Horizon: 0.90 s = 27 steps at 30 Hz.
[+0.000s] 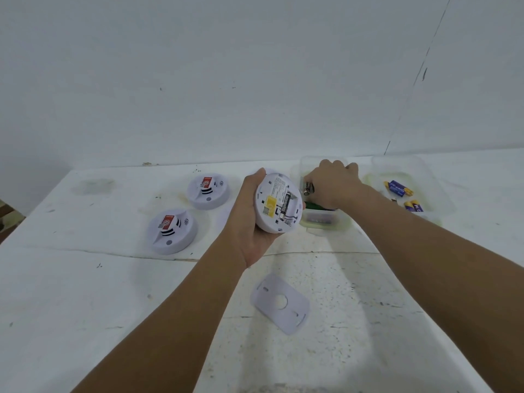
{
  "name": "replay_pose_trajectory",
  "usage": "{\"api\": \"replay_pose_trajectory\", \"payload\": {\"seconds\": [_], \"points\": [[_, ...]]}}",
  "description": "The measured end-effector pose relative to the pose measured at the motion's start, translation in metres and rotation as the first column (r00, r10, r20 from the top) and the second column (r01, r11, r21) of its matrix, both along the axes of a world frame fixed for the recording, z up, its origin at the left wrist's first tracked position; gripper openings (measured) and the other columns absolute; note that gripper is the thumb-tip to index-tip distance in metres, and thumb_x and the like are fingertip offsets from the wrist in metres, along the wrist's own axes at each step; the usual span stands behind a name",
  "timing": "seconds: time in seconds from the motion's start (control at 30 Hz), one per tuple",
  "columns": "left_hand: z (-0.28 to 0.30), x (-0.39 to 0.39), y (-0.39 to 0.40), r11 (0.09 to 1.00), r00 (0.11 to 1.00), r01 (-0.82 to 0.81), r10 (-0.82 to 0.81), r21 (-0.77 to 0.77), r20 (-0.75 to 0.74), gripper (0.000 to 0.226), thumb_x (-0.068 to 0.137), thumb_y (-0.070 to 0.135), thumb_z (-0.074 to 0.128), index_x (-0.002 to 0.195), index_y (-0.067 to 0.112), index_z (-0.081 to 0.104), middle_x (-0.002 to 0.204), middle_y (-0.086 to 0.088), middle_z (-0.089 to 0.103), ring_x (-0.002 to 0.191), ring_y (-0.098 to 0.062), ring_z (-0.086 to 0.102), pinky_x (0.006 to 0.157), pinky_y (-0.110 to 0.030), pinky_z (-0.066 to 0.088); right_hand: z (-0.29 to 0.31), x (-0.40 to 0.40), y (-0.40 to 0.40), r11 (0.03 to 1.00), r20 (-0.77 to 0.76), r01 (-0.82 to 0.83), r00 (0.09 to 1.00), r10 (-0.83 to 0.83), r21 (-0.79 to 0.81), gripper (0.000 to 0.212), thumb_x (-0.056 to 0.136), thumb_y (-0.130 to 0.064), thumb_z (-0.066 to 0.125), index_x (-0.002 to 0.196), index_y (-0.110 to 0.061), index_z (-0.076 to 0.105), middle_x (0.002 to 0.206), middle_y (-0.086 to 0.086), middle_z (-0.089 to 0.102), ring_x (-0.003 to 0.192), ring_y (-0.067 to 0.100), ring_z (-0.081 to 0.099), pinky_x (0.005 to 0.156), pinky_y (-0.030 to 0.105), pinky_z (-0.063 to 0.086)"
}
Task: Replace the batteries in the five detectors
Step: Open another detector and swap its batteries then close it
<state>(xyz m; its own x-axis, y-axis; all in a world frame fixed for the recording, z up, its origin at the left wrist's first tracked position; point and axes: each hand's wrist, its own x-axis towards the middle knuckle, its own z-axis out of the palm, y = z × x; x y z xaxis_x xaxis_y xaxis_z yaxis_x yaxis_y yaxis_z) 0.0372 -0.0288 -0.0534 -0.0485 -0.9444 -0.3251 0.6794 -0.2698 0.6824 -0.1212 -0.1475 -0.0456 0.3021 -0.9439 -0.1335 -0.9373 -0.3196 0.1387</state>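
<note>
Left hand (249, 211) cradles the opened detector (279, 202) at centre frame, battery bay up; right hand (331, 182) pinches two spent cells (308, 188) over the clear tub (323, 222) — release them low, then reach right-frame for fresh batteries (398, 188), minding polarity.

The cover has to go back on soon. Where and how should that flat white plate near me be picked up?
Judging by its pose, take the mounting plate by a long edge, coming from above with thumb and fingers pinching opposite edges. It lies flat on the table, so there is no lip to hook; tipping one corner up first would probably help. Its centre hole also offers a fingertip hold.
</note>
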Motion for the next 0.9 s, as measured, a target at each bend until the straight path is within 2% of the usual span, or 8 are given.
{"api": "replay_pose_trajectory", "payload": {"seconds": [0.2, 0.3, 0.47, 0.53, 0.6, 0.73, 0.83, 0.9], "points": [[0.003, -0.001, 0.002, 1.000, 1.000, -0.006, 0.006, -0.019, 0.012, 0.070, 0.090, 0.053, 0.068, 0.147, 0.014, 0.059, 0.147, -0.020, 0.059, 0.141, -0.042, 0.051, 0.112, -0.054, 0.047, 0.003, 0.000, -0.002, 0.996, 0.074, -0.066, 0.995, 0.070, -0.053, 0.009, 0.093, -0.033, 0.064, 0.101, -0.030, 0.065, 0.103, 0.001, 0.049, 0.108, 0.028, 0.055, 0.090, 0.040, 0.033], [0.001, 0.002, 0.002, 1.000, 1.000, -0.006, 0.006, -0.027, 0.008, 0.069, 0.090, 0.053, 0.068, 0.147, 0.016, 0.059, 0.147, -0.018, 0.060, 0.141, -0.041, 0.051, 0.113, -0.055, 0.047, 0.001, -0.001, -0.001, 0.992, 0.089, -0.115, 0.989, 0.120, -0.056, 0.011, 0.092, -0.022, 0.064, 0.081, -0.022, 0.063, 0.087, 0.000, 0.062, 0.090, 0.027, 0.061, 0.075, 0.033, 0.032], [0.001, 0.008, 0.006, 1.000, 1.000, -0.010, 0.010, -0.024, -0.016, 0.073, 0.087, 0.053, 0.072, 0.149, 0.016, 0.057, 0.153, -0.018, 0.054, 0.143, -0.042, 0.049, 0.108, -0.053, 0.051, 0.003, -0.004, 0.004, 0.973, 0.030, -0.175, 0.983, 0.181, -0.150, 0.018, 0.098, -0.019, 0.049, 0.086, -0.017, 0.062, 0.087, 0.002, 0.065, 0.083, 0.029, 0.059, 0.071, 0.033, 0.031], [0.002, 0.008, 0.008, 1.000, 0.999, -0.016, 0.015, -0.021, -0.034, 0.072, 0.090, 0.053, 0.069, 0.149, 0.015, 0.056, 0.154, -0.019, 0.052, 0.143, -0.042, 0.048, 0.102, -0.050, 0.055, 0.004, -0.006, 0.007, 0.962, 0.090, -0.142, 0.982, 0.167, -0.235, 0.018, 0.099, -0.016, 0.048, 0.094, -0.013, 0.065, 0.085, 0.004, 0.060, 0.080, 0.030, 0.056, 0.069, 0.034, 0.032], [0.003, 0.008, 0.011, 1.000, 1.000, -0.012, 0.011, -0.014, -0.029, 0.067, 0.094, 0.053, 0.066, 0.148, 0.014, 0.058, 0.152, -0.020, 0.054, 0.138, -0.040, 0.055, 0.099, -0.048, 0.057, 0.005, -0.006, 0.012, 0.938, 0.250, -0.071, 0.954, 0.163, -0.340, 0.019, 0.099, -0.015, 0.049, 0.101, -0.010, 0.068, 0.089, 0.007, 0.060, 0.078, 0.034, 0.058, 0.068, 0.036, 0.038], [0.009, 0.009, 0.021, 1.000, 1.000, -0.022, 0.022, -0.021, 0.006, 0.070, 0.087, 0.052, 0.069, 0.145, 0.013, 0.061, 0.146, -0.021, 0.060, 0.122, -0.038, 0.062, 0.104, -0.050, 0.054, 0.012, 0.001, 0.042, 0.856, 0.631, 0.078, 0.711, 0.311, -0.511, 0.015, 0.097, -0.016, 0.054, 0.103, -0.010, 0.067, 0.098, 0.008, 0.059, 0.064, 0.029, 0.056, 0.064, 0.036, 0.046], [0.010, 0.012, 0.032, 0.999, 0.999, -0.040, 0.040, -0.010, 0.019, 0.058, 0.096, 0.049, 0.063, 0.138, 0.010, 0.065, 0.141, -0.021, 0.064, 0.121, -0.040, 0.062, 0.106, -0.051, 0.052, 0.024, 0.015, 0.080, 0.867, 0.798, 0.120, 0.467, 0.380, -0.483, 0.015, 0.097, -0.015, 0.052, 0.102, -0.011, 0.066, 0.100, 0.001, 0.056, 0.068, 0.016, 0.056, 0.064, 0.023, 0.042], [0.008, 0.015, 0.043, 0.999, 1.000, -0.031, 0.031, -0.020, 0.000, 0.050, 0.102, 0.048, 0.054, 0.125, 0.010, 0.075, 0.135, -0.019, 0.068, 0.116, -0.036, 0.064, 0.113, -0.051, 0.047, 0.031, 0.024, 0.109, 0.894, 0.873, 0.127, 0.309, 0.376, -0.430, 0.017, 0.097, -0.015, 0.049, 0.097, -0.010, 0.065, 0.093, -0.001, 0.056, 0.075, 0.015, 0.057, 0.068, 0.022, 0.042]]}}
